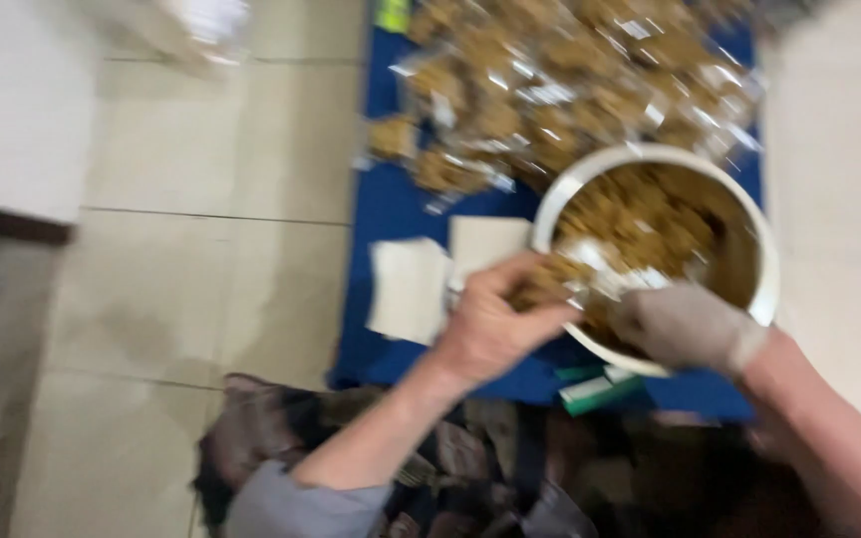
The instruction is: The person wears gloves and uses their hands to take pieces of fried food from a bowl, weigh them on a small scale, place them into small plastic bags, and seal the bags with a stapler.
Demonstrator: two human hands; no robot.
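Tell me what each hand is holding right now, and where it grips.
The left hand pinches a small clear bag of brown food at its edge, over the bowl. The gloved right hand is inside the bowl; blur hides any hold.

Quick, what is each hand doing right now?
Left hand: fingers pinched on a small bag of brown food.
Right hand: in the bowl; grip cannot be told.
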